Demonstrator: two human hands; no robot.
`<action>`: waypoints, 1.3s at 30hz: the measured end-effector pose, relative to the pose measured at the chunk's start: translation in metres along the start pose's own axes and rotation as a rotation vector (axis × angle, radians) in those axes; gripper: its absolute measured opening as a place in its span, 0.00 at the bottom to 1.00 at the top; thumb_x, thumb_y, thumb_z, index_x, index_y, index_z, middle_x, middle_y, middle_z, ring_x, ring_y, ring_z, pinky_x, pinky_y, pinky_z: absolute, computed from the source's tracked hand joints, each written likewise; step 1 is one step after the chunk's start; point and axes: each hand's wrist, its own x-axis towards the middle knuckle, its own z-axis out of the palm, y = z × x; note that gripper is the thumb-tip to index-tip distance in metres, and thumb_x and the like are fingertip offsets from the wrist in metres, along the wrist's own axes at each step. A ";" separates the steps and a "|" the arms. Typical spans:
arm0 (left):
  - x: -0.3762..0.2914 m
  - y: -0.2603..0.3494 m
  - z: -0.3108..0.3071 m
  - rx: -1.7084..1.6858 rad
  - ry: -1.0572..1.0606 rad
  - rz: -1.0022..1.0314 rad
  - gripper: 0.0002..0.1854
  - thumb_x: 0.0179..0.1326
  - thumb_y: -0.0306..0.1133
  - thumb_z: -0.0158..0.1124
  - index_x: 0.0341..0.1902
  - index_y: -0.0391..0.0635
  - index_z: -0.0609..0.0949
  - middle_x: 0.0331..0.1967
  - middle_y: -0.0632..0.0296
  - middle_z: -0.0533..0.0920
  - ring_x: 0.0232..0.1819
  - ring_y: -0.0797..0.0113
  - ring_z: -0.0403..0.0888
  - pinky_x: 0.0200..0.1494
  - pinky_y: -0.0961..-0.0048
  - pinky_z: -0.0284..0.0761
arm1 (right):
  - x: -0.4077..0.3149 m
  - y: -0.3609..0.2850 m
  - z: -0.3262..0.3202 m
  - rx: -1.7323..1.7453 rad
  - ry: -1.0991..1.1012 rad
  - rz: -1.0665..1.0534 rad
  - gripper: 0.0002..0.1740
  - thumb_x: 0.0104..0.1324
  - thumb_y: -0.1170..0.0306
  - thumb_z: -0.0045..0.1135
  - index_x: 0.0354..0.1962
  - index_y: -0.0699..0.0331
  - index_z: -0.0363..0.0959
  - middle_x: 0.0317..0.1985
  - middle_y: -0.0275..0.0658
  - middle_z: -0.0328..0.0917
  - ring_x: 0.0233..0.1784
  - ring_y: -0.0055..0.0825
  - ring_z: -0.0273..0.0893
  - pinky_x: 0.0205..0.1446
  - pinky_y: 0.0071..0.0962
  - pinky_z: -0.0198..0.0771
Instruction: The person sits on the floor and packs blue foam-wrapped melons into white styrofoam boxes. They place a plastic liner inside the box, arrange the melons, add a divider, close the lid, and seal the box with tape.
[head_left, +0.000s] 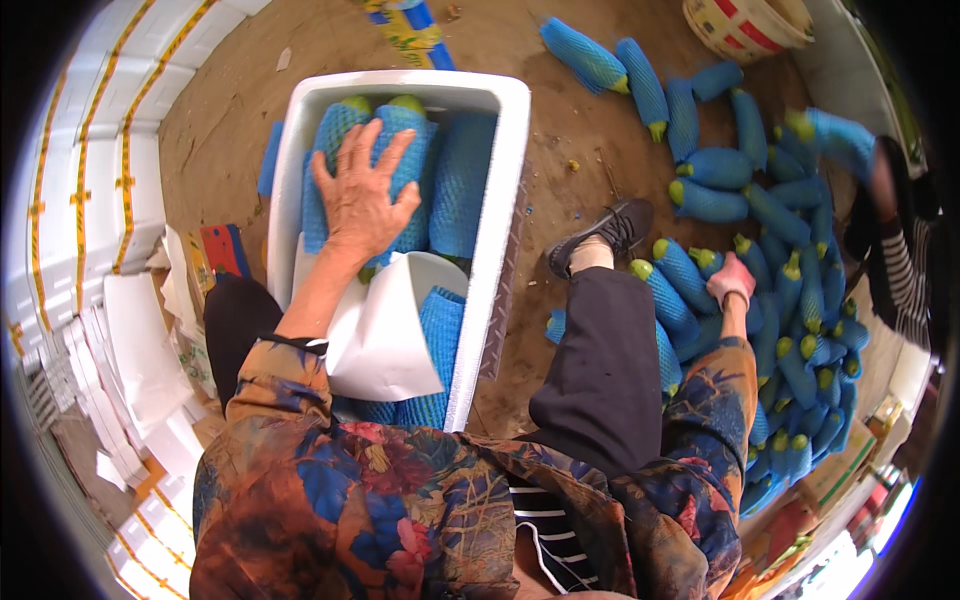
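Observation:
In front of me stands a white foam box (517, 150) with green zucchini in blue foam-net sleeves inside. My bare left hand (367, 191), fingers spread, rests on the netted zucchini (409, 142) at its far end. A curled sheet of white paper (390, 330) lies in the box below my wrist, partly covering the nearer zucchini. My right hand (732, 279), in a pinkish glove, reaches into a heap of netted zucchini (780, 217) on the floor at right. It is closed around one netted zucchini (705, 260), whose stem end sticks out at the left.
At far right another person's blurred hand (883, 187) holds a netted zucchini. White foam boxes (97, 150) with yellow tape stand stacked at left. A tub (742, 26) sits at top right. My shoe (600, 236) is between box and heap. Paper sheets (146, 352) lie at left.

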 end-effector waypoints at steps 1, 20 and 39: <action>0.000 -0.001 0.001 0.002 0.029 0.017 0.34 0.51 0.44 0.64 0.66 0.64 0.71 0.68 0.56 0.63 0.71 0.55 0.57 0.67 0.34 0.41 | -0.004 -0.001 -0.002 -0.010 0.041 -0.008 0.33 0.39 0.70 0.65 0.48 0.61 0.72 0.47 0.47 0.81 0.52 0.44 0.79 0.57 0.38 0.72; -0.008 -0.070 -0.010 -0.480 0.075 -0.316 0.41 0.59 0.57 0.59 0.66 0.37 0.65 0.59 0.38 0.71 0.62 0.40 0.67 0.67 0.54 0.59 | -0.236 -0.329 -0.163 0.106 0.578 -1.480 0.21 0.44 0.72 0.56 0.40 0.45 0.78 0.57 0.29 0.74 0.69 0.35 0.62 0.74 0.52 0.46; 0.001 -0.071 0.031 -0.778 -0.057 -0.193 0.40 0.63 0.50 0.64 0.68 0.32 0.64 0.62 0.47 0.71 0.61 0.56 0.69 0.66 0.66 0.60 | -0.030 -0.112 -0.095 0.547 0.758 -0.008 0.15 0.48 0.59 0.62 0.32 0.59 0.78 0.36 0.43 0.80 0.41 0.41 0.79 0.41 0.38 0.76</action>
